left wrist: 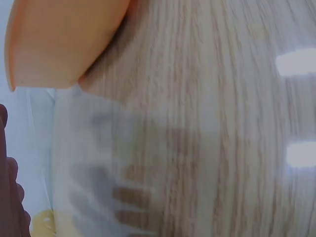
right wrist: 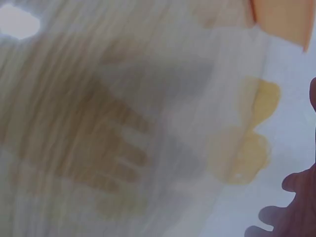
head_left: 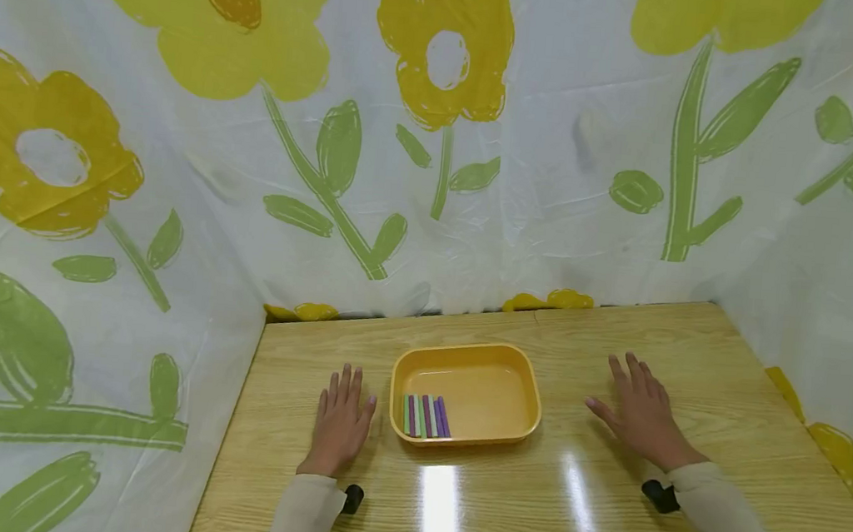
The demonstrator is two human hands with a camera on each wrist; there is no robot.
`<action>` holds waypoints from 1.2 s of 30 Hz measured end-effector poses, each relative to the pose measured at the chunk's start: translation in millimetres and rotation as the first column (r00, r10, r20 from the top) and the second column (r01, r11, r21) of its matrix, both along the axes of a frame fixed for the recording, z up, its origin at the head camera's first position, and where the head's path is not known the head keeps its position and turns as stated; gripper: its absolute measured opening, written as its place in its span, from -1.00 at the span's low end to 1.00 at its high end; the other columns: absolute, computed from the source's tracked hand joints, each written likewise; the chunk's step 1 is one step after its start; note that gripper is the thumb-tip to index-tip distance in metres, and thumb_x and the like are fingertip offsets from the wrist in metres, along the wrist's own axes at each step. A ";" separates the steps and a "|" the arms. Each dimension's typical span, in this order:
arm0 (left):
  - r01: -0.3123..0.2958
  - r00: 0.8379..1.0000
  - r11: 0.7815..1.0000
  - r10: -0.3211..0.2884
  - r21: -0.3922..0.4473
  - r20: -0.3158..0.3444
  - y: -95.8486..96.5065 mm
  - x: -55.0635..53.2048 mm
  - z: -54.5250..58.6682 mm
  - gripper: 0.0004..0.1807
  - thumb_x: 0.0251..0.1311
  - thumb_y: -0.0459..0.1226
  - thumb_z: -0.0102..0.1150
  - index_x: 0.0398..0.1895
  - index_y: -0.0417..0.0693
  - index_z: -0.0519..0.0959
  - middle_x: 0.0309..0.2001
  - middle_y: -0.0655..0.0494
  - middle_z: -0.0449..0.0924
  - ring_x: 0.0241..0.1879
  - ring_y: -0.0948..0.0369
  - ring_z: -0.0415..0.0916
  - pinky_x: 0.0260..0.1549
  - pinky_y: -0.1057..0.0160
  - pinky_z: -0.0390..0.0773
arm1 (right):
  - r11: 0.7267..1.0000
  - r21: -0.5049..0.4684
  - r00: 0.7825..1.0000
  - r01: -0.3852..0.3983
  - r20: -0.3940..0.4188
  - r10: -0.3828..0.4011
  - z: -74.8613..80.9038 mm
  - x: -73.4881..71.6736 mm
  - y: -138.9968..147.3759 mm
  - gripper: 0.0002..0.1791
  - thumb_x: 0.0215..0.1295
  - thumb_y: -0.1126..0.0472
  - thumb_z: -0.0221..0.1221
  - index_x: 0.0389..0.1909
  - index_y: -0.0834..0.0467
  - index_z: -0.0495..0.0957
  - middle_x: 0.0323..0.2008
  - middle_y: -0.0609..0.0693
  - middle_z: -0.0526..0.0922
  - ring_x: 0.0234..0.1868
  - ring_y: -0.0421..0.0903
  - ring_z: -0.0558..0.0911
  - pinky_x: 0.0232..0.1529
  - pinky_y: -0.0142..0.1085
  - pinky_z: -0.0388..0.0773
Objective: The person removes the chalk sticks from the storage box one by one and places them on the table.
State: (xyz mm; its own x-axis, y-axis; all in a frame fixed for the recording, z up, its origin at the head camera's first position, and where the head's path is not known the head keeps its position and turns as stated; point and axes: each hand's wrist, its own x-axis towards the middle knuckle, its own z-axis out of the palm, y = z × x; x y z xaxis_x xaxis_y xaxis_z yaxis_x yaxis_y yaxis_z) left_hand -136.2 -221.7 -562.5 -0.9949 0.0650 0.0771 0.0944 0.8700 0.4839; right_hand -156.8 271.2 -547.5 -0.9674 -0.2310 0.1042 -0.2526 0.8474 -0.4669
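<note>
A yellow-orange plastic tray [head_left: 491,396] with rounded corners stands on the wooden table. Along its left front lies a row of several thin sticks [head_left: 425,416] in green, purple and white, side by side. My left hand [head_left: 340,426] is just left of the tray, fingers straight and holding nothing. To the right, farther off, my right hand [head_left: 644,412] has its fingers spread and holds nothing. The left wrist view shows the tray's outer wall [left wrist: 64,44] and a few fingertips at the left edge. In the right wrist view a tray corner [right wrist: 284,19] appears at the top.
The wooden table [head_left: 528,508] reflects bright light near its front. A white cloth [head_left: 538,183] printed with yellow flowers hangs behind the table and along both sides. A dark wrist device [head_left: 660,496] sits by the right cuff, another device [head_left: 352,499] by the left.
</note>
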 end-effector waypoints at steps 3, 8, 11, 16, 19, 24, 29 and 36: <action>0.001 1.000 1.000 -0.001 -0.003 0.002 3.1 -0.6 2.4 -0.25 0.70 0.02 -0.25 0.70 -0.28 0.01 0.67 -0.33 -0.10 0.64 -0.34 -0.20 0.54 -0.38 -0.17 | 1.000 -0.005 0.999 -0.011 -0.032 0.011 4.2 -0.6 -10.6 -0.01 0.56 -0.12 0.20 0.63 0.44 -0.02 0.55 0.61 -0.06 0.51 0.64 -0.01 0.36 0.56 -0.03; 0.004 1.000 1.000 -0.004 -0.003 0.014 9.9 -3.3 8.2 -0.28 0.69 -0.06 -0.19 0.69 -0.29 0.02 0.67 -0.32 -0.09 0.64 -0.34 -0.18 0.54 -0.37 -0.15 | 0.999 -0.005 0.996 -0.039 -0.075 0.039 9.4 -3.1 -27.9 -0.04 0.55 -0.11 0.21 0.62 0.43 0.03 0.54 0.59 0.00 0.50 0.62 0.04 0.35 0.54 0.02; 0.007 1.000 1.000 -0.008 0.010 0.021 14.2 -5.1 11.7 -0.29 0.69 -0.10 -0.17 0.69 -0.30 0.01 0.68 -0.32 -0.10 0.64 -0.33 -0.19 0.55 -0.36 -0.16 | 0.999 -0.005 0.995 -0.053 -0.080 0.052 12.4 -4.5 -37.1 -0.05 0.56 -0.10 0.20 0.62 0.41 0.02 0.55 0.58 -0.01 0.51 0.61 0.04 0.36 0.54 0.03; 0.010 1.000 0.999 -0.010 0.035 0.006 21.6 -7.0 15.5 -0.30 0.69 -0.08 -0.20 0.68 -0.30 0.04 0.68 -0.30 -0.08 0.63 -0.33 -0.15 0.55 -0.36 -0.12 | 0.997 0.001 0.993 -0.076 -0.092 0.076 19.4 -4.6 -54.1 -0.08 0.55 -0.05 0.23 0.62 0.40 0.04 0.55 0.55 0.03 0.52 0.57 0.07 0.39 0.51 0.06; 0.020 1.000 0.997 -0.019 0.075 -0.007 26.4 -7.5 17.2 -0.29 0.70 -0.03 -0.24 0.68 -0.29 0.06 0.67 -0.30 -0.04 0.61 -0.35 -0.09 0.52 -0.39 -0.06 | 0.996 0.002 0.991 -0.091 -0.101 0.091 22.0 -4.8 -65.9 -0.09 0.54 -0.03 0.25 0.61 0.40 0.06 0.54 0.53 0.06 0.52 0.54 0.10 0.41 0.49 0.08; 0.028 0.999 0.982 -0.032 0.186 0.016 33.8 -7.5 20.8 -0.31 0.71 -0.04 -0.25 0.67 -0.30 0.09 0.63 -0.31 0.06 0.58 -0.34 0.01 0.47 -0.44 0.01 | 0.994 -0.014 0.987 -0.110 -0.123 0.107 24.8 -4.9 -87.5 -0.10 0.49 0.06 0.31 0.60 0.41 0.10 0.53 0.51 0.13 0.50 0.52 0.18 0.40 0.47 0.13; 0.014 0.998 0.955 -0.031 0.297 0.052 37.7 -6.8 22.2 -0.38 0.70 -0.17 -0.19 0.66 -0.27 0.12 0.58 -0.31 0.17 0.52 -0.29 0.14 0.44 -0.39 0.16 | 0.990 -0.050 0.975 -0.135 -0.185 0.123 29.5 -2.3 -110.2 -0.13 0.42 0.13 0.38 0.56 0.40 0.20 0.45 0.49 0.29 0.41 0.51 0.33 0.32 0.47 0.26; -0.061 0.992 0.860 -0.002 0.507 0.123 43.1 -5.2 21.7 -0.42 0.61 -0.36 -0.11 0.62 -0.30 0.18 0.40 -0.25 0.31 0.12 -0.06 0.40 -0.07 0.00 0.54 | 0.975 -0.109 0.960 -0.192 -0.225 0.164 28.3 1.7 -138.7 -0.17 0.30 0.24 0.46 0.49 0.41 0.31 0.34 0.42 0.44 0.31 0.43 0.46 0.28 0.39 0.38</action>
